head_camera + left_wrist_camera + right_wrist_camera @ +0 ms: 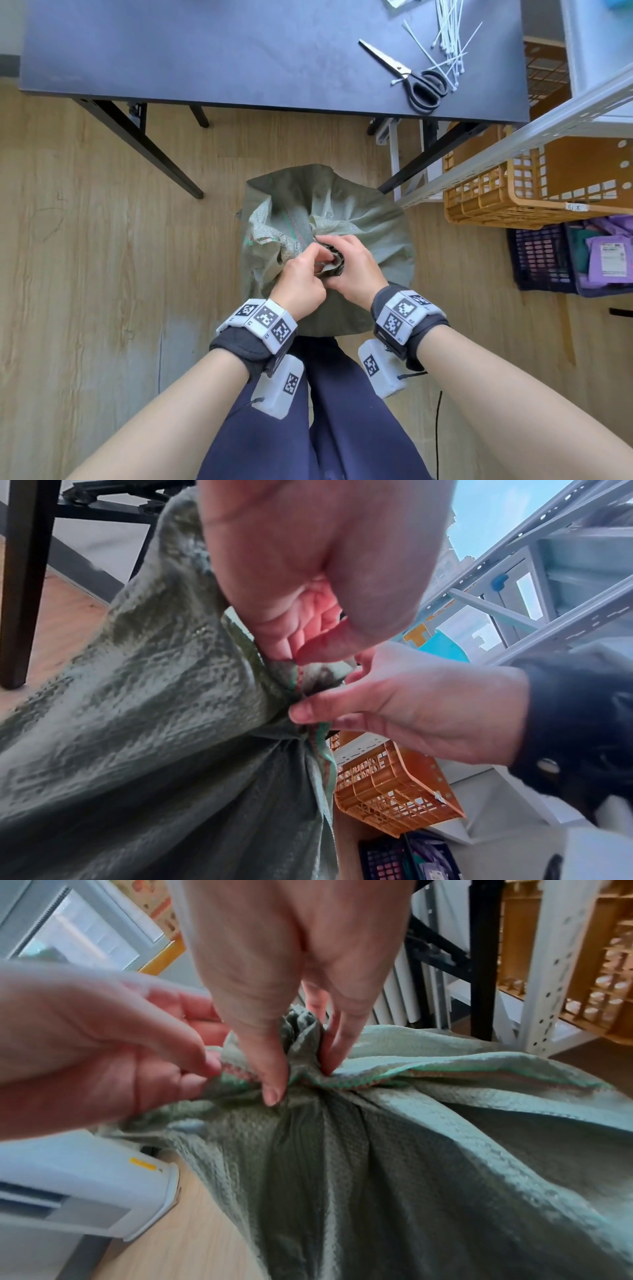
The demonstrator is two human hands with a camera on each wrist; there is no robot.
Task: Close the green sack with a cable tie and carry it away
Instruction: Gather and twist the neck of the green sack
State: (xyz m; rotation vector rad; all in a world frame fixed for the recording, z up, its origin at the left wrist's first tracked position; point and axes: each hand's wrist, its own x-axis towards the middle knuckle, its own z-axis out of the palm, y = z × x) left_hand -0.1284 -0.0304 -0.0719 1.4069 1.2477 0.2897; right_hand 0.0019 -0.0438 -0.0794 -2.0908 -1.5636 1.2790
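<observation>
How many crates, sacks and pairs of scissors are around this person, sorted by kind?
Green sack: 1
Scissors: 1
Orange crate: 1
Dark crates: 2, the second cut off by the frame
Total: 5
The loose cable ties overlap too much to count.

Both hands point(329, 270) on green sack point(376, 240) neck

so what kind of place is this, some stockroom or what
Probably a packing or stock room: metal shelving with plastic crates of wrapped parcels, and a work table with cable ties and scissors.
</observation>
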